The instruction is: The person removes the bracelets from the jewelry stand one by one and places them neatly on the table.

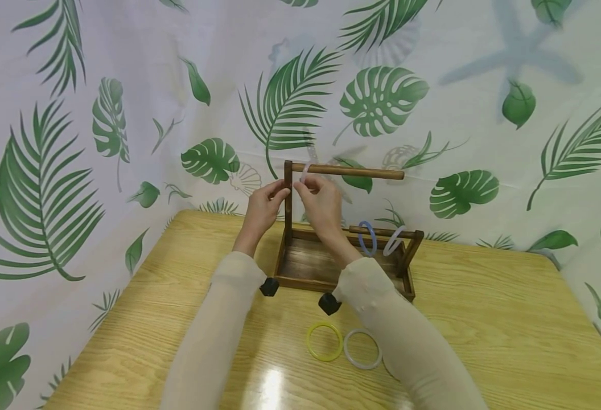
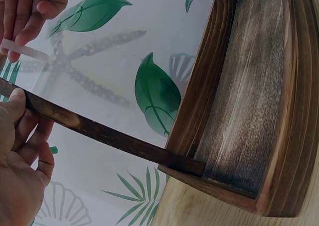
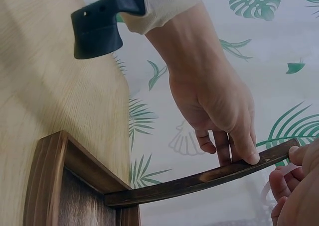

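A dark wooden stand has an upright post (image 1: pixel 288 210) with a long upper rod (image 1: pixel 357 171) at its top. My left hand (image 1: pixel 263 212) grips that post near the top, thumb on one side and fingers behind, as the left wrist view also shows. My right hand (image 1: pixel 324 208) pinches a pale, whitish ring (image 1: pixel 305 169), which is around the upper rod close to the post. In the left wrist view, the ring (image 2: pixel 27 51) shows between the right hand's fingers. A blue ring (image 1: pixel 362 242) and a whitish ring (image 1: pixel 387 247) hang on the lower rod (image 1: pixel 352 229).
On the table (image 1: pixel 141 319), in front of the stand, lie a yellow ring (image 1: pixel 324 359) and a clear whitish ring (image 1: pixel 364 367), near my right sleeve (image 1: pixel 408 330). The stand's tray base (image 1: pixel 305 283) sits under both hands. A leaf-print cloth (image 1: pixel 177 114) hangs behind.
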Action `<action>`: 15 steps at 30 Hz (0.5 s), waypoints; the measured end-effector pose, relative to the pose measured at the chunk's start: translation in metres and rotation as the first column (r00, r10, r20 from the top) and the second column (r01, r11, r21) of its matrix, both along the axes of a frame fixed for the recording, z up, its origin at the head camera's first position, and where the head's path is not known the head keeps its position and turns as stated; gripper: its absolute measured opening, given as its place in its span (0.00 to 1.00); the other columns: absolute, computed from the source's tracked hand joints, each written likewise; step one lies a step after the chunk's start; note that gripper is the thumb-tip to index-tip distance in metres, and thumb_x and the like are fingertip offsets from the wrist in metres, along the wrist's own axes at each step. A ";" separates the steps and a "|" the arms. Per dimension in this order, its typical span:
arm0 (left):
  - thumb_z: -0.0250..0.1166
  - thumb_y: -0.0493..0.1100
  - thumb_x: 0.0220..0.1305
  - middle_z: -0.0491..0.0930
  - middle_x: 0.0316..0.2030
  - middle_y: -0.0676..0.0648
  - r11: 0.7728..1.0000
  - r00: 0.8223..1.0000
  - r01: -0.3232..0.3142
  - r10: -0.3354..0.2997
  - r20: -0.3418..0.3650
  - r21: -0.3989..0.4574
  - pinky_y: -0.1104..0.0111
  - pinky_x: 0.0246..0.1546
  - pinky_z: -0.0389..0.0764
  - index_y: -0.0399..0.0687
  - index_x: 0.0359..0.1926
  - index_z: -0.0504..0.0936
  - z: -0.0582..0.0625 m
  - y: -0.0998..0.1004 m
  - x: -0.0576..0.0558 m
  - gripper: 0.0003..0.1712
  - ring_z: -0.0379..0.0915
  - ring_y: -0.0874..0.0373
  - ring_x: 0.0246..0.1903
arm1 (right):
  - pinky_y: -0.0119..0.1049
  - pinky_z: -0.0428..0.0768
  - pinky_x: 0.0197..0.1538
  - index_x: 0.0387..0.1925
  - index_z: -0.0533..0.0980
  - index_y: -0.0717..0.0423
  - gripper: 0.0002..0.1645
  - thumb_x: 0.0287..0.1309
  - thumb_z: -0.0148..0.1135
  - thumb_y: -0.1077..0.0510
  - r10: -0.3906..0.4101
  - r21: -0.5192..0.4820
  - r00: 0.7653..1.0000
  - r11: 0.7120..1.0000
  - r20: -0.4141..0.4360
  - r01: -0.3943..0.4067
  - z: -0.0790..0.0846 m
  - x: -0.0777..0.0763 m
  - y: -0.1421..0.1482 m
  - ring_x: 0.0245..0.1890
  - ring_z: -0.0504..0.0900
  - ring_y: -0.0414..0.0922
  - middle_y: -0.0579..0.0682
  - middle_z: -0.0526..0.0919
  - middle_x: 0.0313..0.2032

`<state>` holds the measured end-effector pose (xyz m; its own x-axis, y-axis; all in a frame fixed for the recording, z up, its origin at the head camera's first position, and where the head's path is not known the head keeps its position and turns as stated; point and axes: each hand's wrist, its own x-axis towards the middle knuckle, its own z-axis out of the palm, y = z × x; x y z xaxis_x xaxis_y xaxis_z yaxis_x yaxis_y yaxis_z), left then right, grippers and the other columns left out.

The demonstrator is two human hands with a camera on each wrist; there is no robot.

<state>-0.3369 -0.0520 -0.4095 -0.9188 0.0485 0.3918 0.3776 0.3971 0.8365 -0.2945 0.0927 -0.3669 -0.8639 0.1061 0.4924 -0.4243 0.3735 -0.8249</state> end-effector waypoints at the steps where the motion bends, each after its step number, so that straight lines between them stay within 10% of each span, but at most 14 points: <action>1: 0.62 0.43 0.77 0.83 0.57 0.37 1.000 1.000 0.000 0.000 -0.001 -0.003 0.56 0.57 0.79 0.34 0.64 0.81 0.000 0.000 0.000 0.22 0.81 0.45 0.56 | 0.48 0.83 0.45 0.44 0.86 0.67 0.12 0.68 0.68 0.60 -0.006 -0.003 1.000 1.000 -0.006 0.006 0.000 0.000 0.001 0.40 0.85 0.55 0.61 0.89 0.41; 15: 0.62 0.43 0.77 0.83 0.57 0.37 1.000 1.000 -0.007 0.007 -0.011 -0.030 0.56 0.58 0.79 0.34 0.64 0.80 0.000 -0.001 0.000 0.23 0.80 0.44 0.55 | 0.29 0.75 0.34 0.42 0.88 0.66 0.11 0.67 0.70 0.59 -0.099 -0.014 0.995 0.995 -0.026 0.099 -0.003 -0.001 0.009 0.35 0.85 0.51 0.59 0.90 0.38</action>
<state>-0.3365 -0.0526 -0.4096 -0.9147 0.0542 0.4005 0.3841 0.4251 0.8196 -0.2951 0.1018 -0.3700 -0.8351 0.1971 0.5136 -0.4081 0.4042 -0.8186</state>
